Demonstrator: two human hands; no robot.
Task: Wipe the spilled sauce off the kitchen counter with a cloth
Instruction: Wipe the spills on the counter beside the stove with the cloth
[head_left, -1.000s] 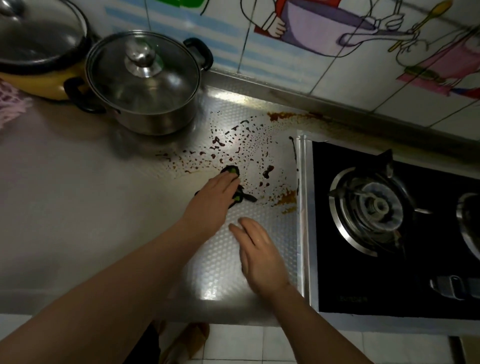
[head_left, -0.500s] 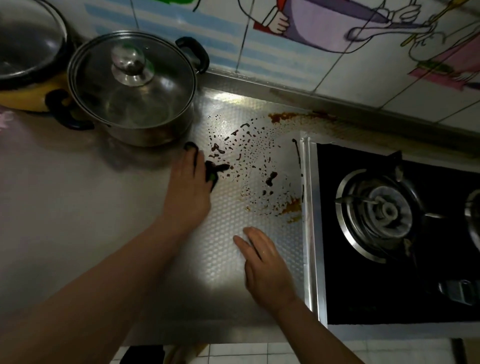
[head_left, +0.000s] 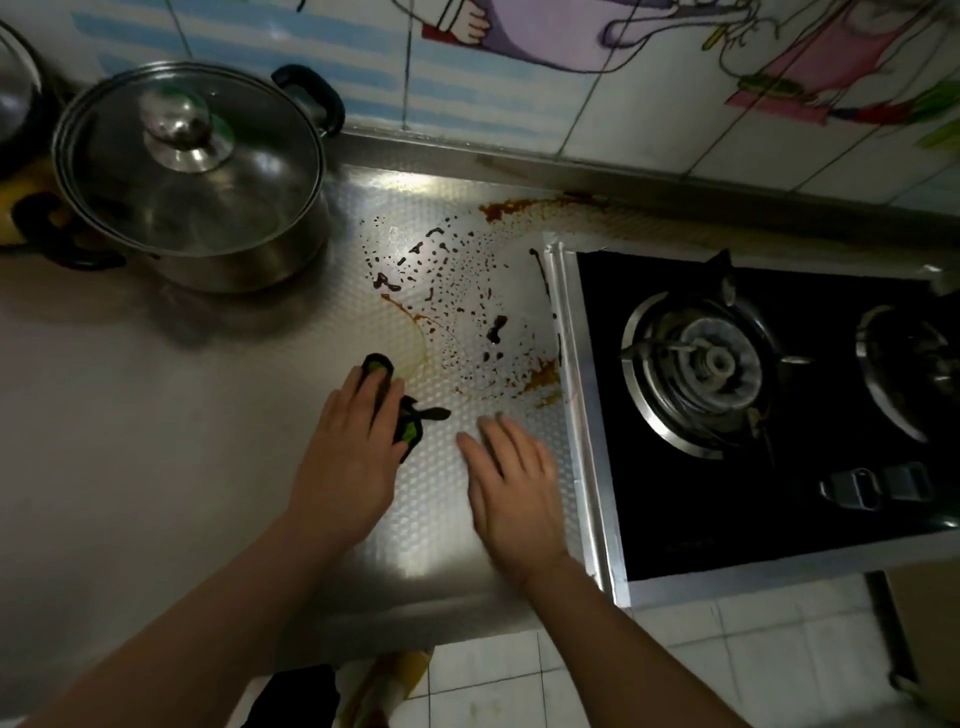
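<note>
Pressing the cloth (head_left: 410, 427) under the flat, straight-fingered left hand (head_left: 347, 462), between sauce (head_left: 452, 291) and the counter's (head_left: 130, 415) front edge, right hand (head_left: 514, 493) flat alongside, fingers spread.

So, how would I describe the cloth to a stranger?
Find the black gas stove on the right; the steel counter lies left of it. There the left hand presses a small dark cloth with green patches, unlike the brown sauce spots.

Left hand (head_left: 348, 467) flat on cloth (head_left: 409, 428), sauce (head_left: 496, 330) beyond
</note>
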